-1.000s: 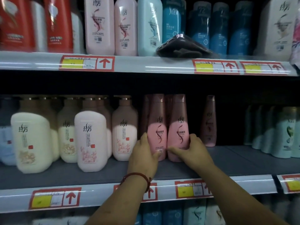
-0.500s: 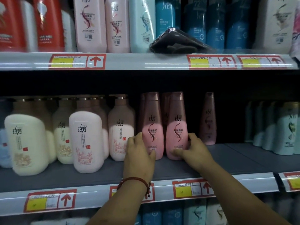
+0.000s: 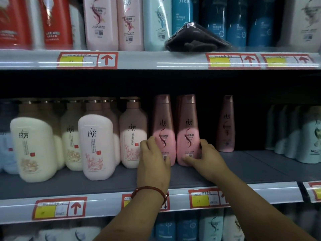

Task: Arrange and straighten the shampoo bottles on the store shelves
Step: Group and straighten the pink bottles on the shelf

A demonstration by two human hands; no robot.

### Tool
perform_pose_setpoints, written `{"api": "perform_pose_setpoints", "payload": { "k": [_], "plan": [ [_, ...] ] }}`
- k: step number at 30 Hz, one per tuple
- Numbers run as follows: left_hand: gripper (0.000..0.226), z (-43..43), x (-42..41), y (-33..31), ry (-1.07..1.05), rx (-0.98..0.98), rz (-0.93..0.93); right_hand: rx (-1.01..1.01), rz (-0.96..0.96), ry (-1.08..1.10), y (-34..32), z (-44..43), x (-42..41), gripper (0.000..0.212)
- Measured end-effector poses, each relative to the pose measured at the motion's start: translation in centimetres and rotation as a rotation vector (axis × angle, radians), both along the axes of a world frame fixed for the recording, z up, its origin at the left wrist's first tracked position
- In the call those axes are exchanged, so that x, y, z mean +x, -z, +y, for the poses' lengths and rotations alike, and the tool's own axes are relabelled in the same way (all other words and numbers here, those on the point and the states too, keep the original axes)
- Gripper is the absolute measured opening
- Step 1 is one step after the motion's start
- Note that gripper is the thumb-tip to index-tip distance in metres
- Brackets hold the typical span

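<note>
Left hand (image 3: 152, 159) fingers (image 3: 147, 141) curl round one pink bottle (image 3: 162, 129), right hand (image 3: 206, 159) fingers (image 3: 204, 144) wrap its twin (image 3: 188, 129). Both stand upright and touching, mid shelf (image 3: 251, 164). They're tall and narrow, so a hard shove toward 12 o'clock could topple them backwards. Count: three slim pink ones for sure, including the lone bottle (image 3: 225, 126) at 3 o'clock, maybe another hidden behind. Four pump bottles (image 3: 133, 133) face out at 9 o'clock.
</note>
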State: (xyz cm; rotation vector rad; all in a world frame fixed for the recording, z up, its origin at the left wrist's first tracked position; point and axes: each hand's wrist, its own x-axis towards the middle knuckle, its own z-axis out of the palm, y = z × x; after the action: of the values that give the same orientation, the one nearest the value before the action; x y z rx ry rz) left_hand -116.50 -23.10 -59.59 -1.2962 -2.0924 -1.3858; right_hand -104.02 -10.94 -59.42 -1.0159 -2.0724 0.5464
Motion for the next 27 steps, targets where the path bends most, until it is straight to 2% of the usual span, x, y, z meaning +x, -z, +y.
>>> {"api": "perform_pose_setpoints", "payload": {
  "k": [5,10,19,27],
  "plan": [
    [0.046,-0.1,0.1,0.1,-0.023,0.027,0.080,0.021,0.028,-0.026,-0.1,-0.3,-0.1,0.070],
    [0.010,0.3,-0.3,0.2,0.048,-0.027,0.143,0.027,0.035,-0.028,0.0,-0.2,-0.2,0.061],
    [0.013,1.0,-0.9,0.4,0.120,-0.052,0.095,-0.056,0.068,-0.052,-0.1,-0.1,-0.3,0.049],
    [0.011,1.5,-1.3,0.7,0.129,-0.054,0.112,-0.095,0.065,-0.073,-0.1,0.0,-0.4,0.047]
  ]
}}
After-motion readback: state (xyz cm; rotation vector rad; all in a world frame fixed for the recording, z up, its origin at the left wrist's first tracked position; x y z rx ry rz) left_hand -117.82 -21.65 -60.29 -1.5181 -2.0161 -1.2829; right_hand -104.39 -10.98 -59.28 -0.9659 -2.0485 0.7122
